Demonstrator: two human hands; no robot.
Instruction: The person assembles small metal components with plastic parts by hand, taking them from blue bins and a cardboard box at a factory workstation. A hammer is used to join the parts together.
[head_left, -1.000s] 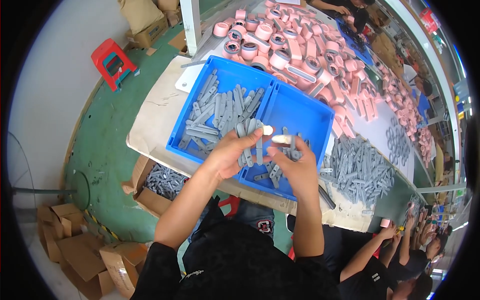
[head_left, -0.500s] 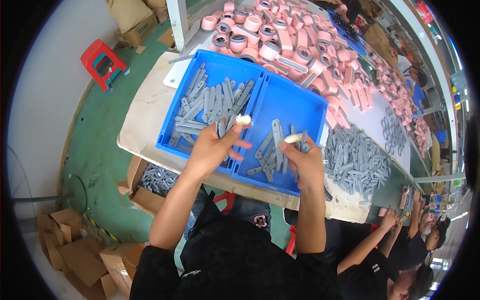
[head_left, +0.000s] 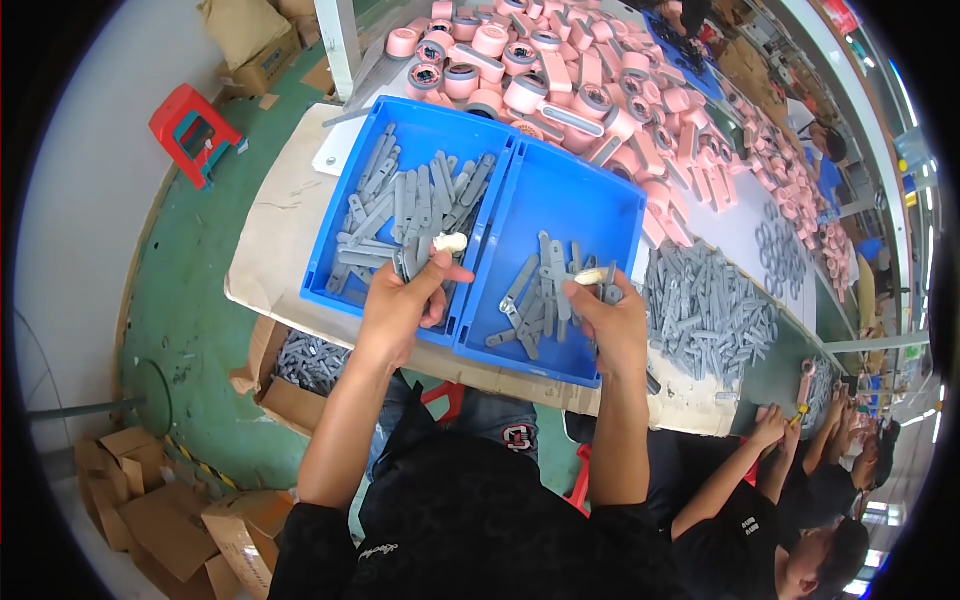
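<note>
My left hand is closed on grey plastic strips above the near edge of the left blue bin. A cream-white cover shows at one of its fingertips. Several more grey strips lie heaped in that bin. At the near right corner of the right blue bin, my right hand pinches a grey strip, partly hidden by the fingers. Another cream-white cover is at a fingertip there. Beside this hand, a smaller bunch of grey strips rests in the right bin.
Pink housings pile up behind the bins. A heap of grey strips lies to the right on the table. A carton of grey parts stands below left, a red stool farther off. Co-workers' hands work at lower right.
My left hand has shifted slightly left and nearer over the left bin, its fingers curled in more. My right hand stays at the right bin. The whole view has moved a little.
</note>
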